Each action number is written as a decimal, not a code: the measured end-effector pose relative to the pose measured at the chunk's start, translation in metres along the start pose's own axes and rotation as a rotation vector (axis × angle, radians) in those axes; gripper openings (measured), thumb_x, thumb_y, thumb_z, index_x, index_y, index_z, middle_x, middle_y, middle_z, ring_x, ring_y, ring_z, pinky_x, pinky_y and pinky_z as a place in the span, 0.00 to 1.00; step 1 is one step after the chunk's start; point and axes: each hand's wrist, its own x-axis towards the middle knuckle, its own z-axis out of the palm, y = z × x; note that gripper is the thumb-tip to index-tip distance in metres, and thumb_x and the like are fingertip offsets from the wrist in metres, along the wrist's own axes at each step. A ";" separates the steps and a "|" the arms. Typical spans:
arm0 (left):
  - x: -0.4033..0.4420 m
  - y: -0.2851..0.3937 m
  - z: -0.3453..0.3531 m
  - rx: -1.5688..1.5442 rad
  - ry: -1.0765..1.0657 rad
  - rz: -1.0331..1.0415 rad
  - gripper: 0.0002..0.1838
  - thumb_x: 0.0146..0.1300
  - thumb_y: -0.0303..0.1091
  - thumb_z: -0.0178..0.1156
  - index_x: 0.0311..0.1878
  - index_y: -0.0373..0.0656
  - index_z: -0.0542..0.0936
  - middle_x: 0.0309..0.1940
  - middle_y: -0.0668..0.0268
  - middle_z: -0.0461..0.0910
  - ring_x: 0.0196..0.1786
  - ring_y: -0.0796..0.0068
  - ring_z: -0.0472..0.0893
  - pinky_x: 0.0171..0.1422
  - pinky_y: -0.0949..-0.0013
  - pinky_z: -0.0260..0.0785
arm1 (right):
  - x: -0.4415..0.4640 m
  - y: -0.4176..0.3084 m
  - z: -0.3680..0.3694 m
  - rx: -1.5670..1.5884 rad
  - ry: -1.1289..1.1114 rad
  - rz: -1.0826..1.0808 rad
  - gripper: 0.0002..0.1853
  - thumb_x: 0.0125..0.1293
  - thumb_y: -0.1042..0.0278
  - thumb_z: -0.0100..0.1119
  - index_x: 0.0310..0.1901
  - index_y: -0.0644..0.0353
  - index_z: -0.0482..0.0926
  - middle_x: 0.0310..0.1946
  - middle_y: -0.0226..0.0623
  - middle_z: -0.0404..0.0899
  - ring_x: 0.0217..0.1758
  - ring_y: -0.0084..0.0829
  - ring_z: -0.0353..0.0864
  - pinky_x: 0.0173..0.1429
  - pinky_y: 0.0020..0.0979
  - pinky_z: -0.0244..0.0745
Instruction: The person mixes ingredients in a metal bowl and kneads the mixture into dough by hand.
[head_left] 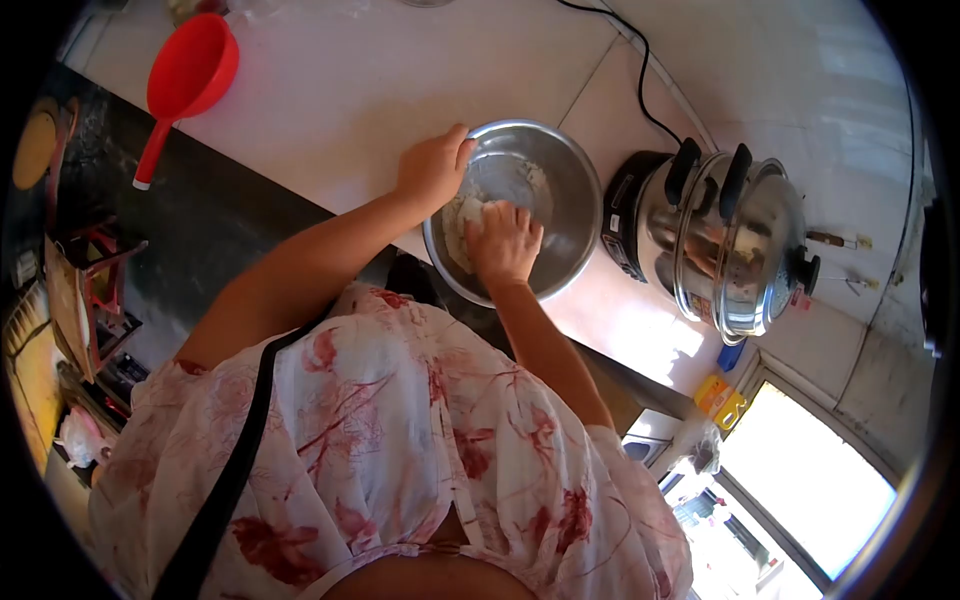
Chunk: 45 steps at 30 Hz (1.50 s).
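Note:
A round metal bowl (pixel 575 215) stands near the counter's front edge. Pale dough (pixel 458 225) lies inside it on the left, with small crumbs on the bowl's far inner wall. My left hand (pixel 433 170) is closed on the bowl's upper left rim, thumb over the edge. Inside the bowl, my right hand (pixel 504 240) presses down on the dough with its fingers curled; its palm and part of the dough are hidden beneath it.
A steel steamer pot (pixel 735 240) on a black cooker is right of the bowl, its cord (pixel 645 75) running up the counter (pixel 350 80). A red ladle (pixel 190 70) lies upper left. A yellow container (pixel 718 400) stands lower right by a bright window (pixel 805 470).

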 end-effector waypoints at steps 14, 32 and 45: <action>0.000 -0.003 -0.007 -0.206 -0.111 -0.027 0.08 0.68 0.36 0.52 0.37 0.42 0.70 0.19 0.54 0.73 0.24 0.48 0.75 0.27 0.53 0.64 | 0.074 0.041 0.043 0.151 0.092 -0.082 0.12 0.52 0.56 0.58 0.24 0.57 0.74 0.28 0.38 0.75 0.33 0.42 0.77 0.34 0.43 0.73; 0.000 -0.001 -0.003 -0.051 -0.051 0.044 0.11 0.69 0.41 0.50 0.37 0.43 0.70 0.20 0.56 0.76 0.25 0.51 0.77 0.29 0.52 0.66 | 0.072 0.080 -0.005 0.128 -0.055 0.293 0.17 0.66 0.51 0.51 0.37 0.58 0.80 0.33 0.41 0.82 0.41 0.46 0.82 0.45 0.45 0.76; 0.000 0.000 0.001 0.016 0.008 0.024 0.10 0.68 0.40 0.51 0.37 0.43 0.70 0.20 0.55 0.76 0.25 0.50 0.77 0.29 0.52 0.66 | 0.092 0.083 0.022 0.235 -0.224 0.277 0.09 0.60 0.61 0.58 0.37 0.55 0.81 0.38 0.42 0.82 0.42 0.46 0.81 0.45 0.41 0.77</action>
